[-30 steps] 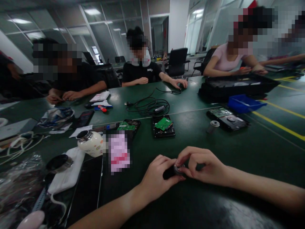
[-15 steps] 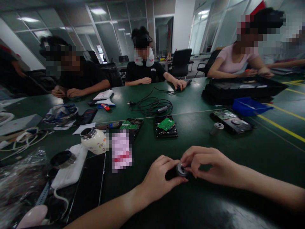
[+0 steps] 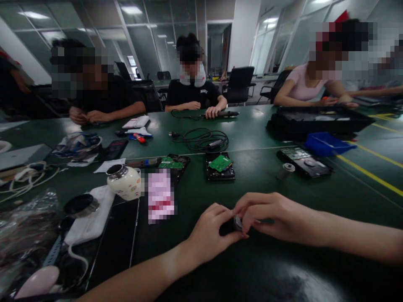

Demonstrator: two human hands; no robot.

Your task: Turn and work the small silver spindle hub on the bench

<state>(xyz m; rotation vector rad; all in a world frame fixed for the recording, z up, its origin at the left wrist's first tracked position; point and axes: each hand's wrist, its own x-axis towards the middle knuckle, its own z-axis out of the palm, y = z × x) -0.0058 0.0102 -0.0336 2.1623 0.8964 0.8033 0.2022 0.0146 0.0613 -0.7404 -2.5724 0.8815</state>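
Left hand [image 3: 206, 233] around metal cylinder [image 3: 238, 224] — bottle [image 3: 124, 184] well apart.

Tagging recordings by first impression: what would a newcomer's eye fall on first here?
Likely the person's left hand and right hand, meeting at front centre on a small grey part. Beyond them, a bright green circuit board lies on a black drive; a blue tray shows farther right.

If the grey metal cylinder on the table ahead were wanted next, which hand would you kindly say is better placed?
Probably the right hand: it lies nearer the grey metal cylinder, though partly covering the small round grey metal part, which the left hand, farther away, holds.
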